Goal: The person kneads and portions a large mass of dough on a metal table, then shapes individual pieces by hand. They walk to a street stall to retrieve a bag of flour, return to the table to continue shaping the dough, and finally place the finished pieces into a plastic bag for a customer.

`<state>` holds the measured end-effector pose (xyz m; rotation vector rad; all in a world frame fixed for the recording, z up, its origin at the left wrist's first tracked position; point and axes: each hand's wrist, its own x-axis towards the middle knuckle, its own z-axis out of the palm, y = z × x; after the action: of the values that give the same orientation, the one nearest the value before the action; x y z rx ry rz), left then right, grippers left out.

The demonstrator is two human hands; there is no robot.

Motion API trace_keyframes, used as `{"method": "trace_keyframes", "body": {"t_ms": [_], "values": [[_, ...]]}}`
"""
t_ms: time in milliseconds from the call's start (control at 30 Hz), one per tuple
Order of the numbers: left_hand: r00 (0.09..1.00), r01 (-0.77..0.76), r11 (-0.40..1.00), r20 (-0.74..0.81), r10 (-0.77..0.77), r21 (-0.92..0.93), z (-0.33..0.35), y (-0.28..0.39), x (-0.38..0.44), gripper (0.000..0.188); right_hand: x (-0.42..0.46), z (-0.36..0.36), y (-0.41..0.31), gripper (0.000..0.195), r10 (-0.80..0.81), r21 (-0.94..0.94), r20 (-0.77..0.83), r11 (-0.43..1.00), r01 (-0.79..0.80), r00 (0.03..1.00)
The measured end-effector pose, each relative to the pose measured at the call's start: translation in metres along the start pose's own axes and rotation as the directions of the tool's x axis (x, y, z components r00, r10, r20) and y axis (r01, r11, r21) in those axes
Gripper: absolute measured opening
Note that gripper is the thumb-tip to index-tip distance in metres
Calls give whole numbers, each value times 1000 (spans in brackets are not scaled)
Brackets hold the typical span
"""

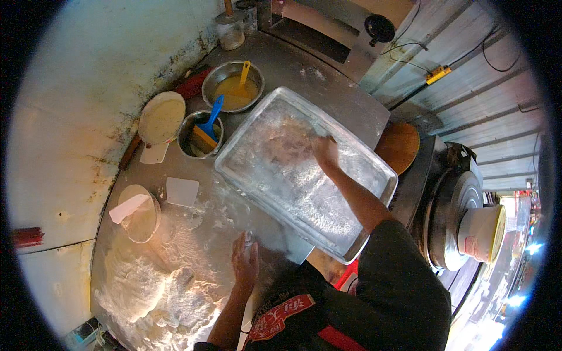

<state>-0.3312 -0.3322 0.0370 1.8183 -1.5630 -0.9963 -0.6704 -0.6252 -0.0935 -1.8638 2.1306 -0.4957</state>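
Note:
A large rectangular metal tray (290, 193) lies tilted across the worktop, its inside dusted with white flour. My right hand (326, 152) is over the tray's floor, near its far right side; whether it holds anything cannot be seen. My left hand (246, 262) is above the worktop, left of the tray's near edge, with a small shiny thing at its fingertips that I cannot make out. Flour and a pale floury mass, perhaps dough (175, 294), cover the near left of the metal worktop (281, 48).
At the back stand a steel bowl with a yellow brush (244, 79) and a steel pot with a blue-handled brush (214, 116). Pale bowls (161, 118) and white scrapers (182, 191) are at the left. To the right are a round wooden board (397, 148) and a white bucket (480, 234).

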Motion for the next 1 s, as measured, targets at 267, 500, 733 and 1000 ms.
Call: {"method": "trace_keyframes", "body": {"t_ms": [267, 500, 733, 1000], "values": [[835, 507, 498, 255, -488, -704, 82, -28, 96, 54, -5, 97, -195, 29, -510, 150, -44, 847, 510, 859], [790, 608, 548, 369, -490, -574, 78, -36, 107, 63, 81, 57, -116, 30, 9, 234, -75, 972, 9, 997], [820, 559, 512, 343, -458, -652, 77, -36, 105, 60, 49, 30, -158, 45, -476, -165, -106, 874, 457, 873], [809, 565, 482, 334, -484, -670, 78, -45, 110, 71, -126, 4, -96, 74, -316, -134, 39, 938, 319, 948]]}}
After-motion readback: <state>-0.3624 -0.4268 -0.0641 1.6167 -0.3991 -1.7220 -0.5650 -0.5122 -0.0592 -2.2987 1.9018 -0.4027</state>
